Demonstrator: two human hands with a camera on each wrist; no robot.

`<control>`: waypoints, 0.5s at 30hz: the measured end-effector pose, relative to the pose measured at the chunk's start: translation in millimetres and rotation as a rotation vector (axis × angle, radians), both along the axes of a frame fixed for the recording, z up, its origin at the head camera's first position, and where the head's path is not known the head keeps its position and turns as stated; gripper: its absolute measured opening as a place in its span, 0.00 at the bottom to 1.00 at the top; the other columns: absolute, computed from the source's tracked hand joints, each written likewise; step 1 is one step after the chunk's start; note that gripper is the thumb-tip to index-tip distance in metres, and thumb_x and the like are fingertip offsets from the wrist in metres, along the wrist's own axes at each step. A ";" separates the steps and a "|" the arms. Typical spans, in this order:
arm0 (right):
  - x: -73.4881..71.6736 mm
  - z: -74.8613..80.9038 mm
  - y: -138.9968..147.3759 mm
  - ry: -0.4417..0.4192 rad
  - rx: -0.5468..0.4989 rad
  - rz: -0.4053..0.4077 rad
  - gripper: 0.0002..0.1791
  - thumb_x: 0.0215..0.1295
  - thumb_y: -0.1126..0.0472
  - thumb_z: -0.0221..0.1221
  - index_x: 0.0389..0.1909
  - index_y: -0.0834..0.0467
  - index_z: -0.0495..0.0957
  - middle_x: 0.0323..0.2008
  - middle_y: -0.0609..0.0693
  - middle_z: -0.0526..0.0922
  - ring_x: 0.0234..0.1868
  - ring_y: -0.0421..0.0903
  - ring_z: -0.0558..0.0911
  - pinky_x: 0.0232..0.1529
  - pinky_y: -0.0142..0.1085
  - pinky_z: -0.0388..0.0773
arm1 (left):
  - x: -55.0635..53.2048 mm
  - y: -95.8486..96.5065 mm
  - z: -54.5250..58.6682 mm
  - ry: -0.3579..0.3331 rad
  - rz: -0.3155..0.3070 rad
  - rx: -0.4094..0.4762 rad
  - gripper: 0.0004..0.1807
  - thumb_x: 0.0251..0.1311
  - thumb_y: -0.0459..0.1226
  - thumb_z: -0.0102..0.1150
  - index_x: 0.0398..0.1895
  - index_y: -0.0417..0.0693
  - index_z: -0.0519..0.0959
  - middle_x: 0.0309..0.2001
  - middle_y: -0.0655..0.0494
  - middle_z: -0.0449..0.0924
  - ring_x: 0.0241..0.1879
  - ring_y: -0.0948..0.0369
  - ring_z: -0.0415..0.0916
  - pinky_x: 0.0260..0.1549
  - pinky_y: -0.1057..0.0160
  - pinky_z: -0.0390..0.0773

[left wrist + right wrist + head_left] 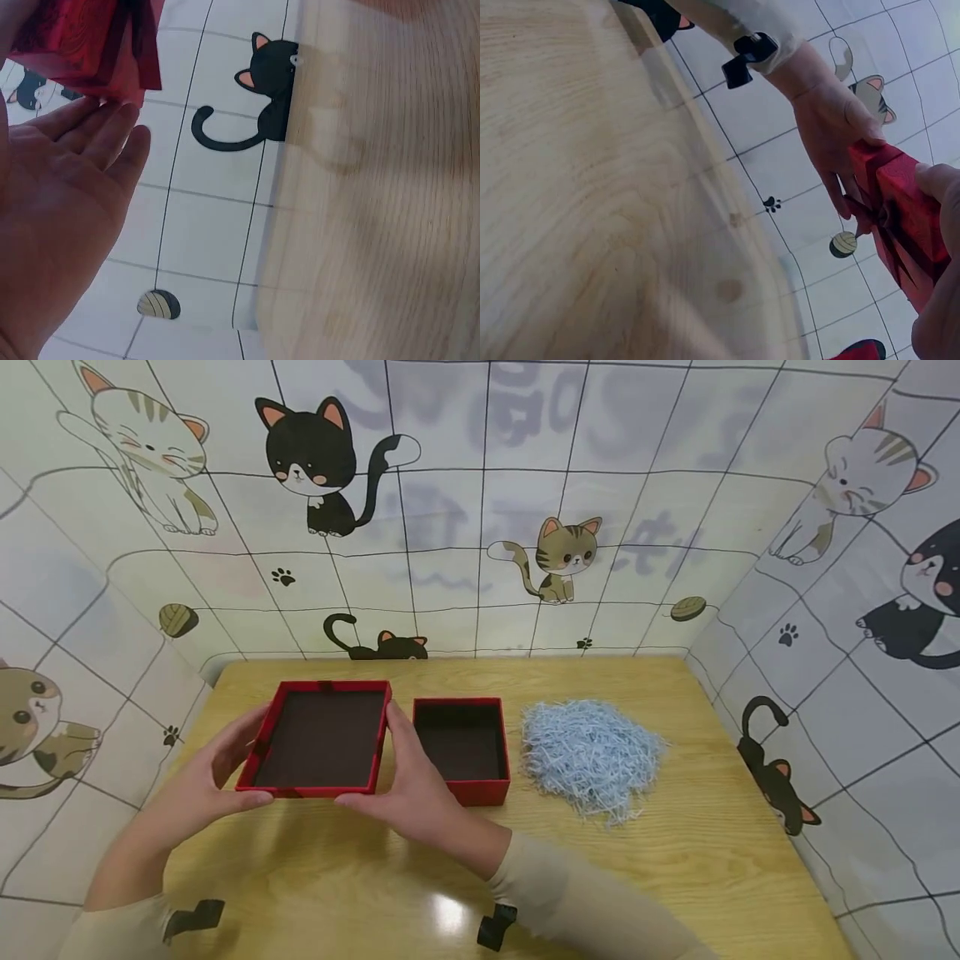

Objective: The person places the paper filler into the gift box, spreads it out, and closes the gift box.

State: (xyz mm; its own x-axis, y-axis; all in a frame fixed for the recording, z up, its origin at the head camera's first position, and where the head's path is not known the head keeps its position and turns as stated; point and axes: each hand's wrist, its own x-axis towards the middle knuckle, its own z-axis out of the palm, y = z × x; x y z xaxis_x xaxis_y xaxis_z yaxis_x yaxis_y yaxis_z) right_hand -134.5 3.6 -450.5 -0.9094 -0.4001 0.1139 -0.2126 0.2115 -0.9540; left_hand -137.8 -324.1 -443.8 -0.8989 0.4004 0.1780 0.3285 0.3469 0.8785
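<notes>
A person in beige sleeves (592,902) lifts a shallow, square red lid with a dark lining (321,739) above a pale wood-grain table (570,877), toward its left side, hollow face up and dark-red ribbon bow (883,217) on the underside. The left hand (197,785) grips the near left corner, thumb at the rim and fingers spread along the left side; the right hand (420,793) pinches the lid's right side, its thumb at the near edge. Just right of the lid, an open, square red box with a dark interior (480,792) sits on the table, partly behind the right hand. Farther right lies a loose heap of pale blue shredded paper (592,756). White sheeting printed with cartoon cats (450,585) rises behind the table's far edge.
</notes>
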 end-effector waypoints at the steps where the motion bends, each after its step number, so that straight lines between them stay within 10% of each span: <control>1: 1.1 -0.8 -2.5 0.001 -0.013 -0.004 0.73 0.62 0.47 0.82 0.92 0.37 0.36 0.88 0.29 0.43 0.87 0.37 0.47 0.83 0.53 0.59 | 0.1 -2.7 -1.7 -0.006 -0.007 0.003 0.62 0.58 0.18 0.75 0.92 0.51 0.52 0.85 0.50 0.61 0.76 0.74 0.64 0.66 0.79 0.67; 15: 11.8 -20.4 -24.9 -0.052 0.031 0.018 0.70 0.68 0.44 0.78 0.92 0.40 0.33 0.89 0.32 0.37 0.88 0.39 0.43 0.84 0.48 0.58 | 2.1 -27.1 -15.0 -0.106 -0.018 0.000 0.61 0.60 0.18 0.73 0.92 0.51 0.51 0.85 0.55 0.62 0.73 0.78 0.67 0.62 0.78 0.71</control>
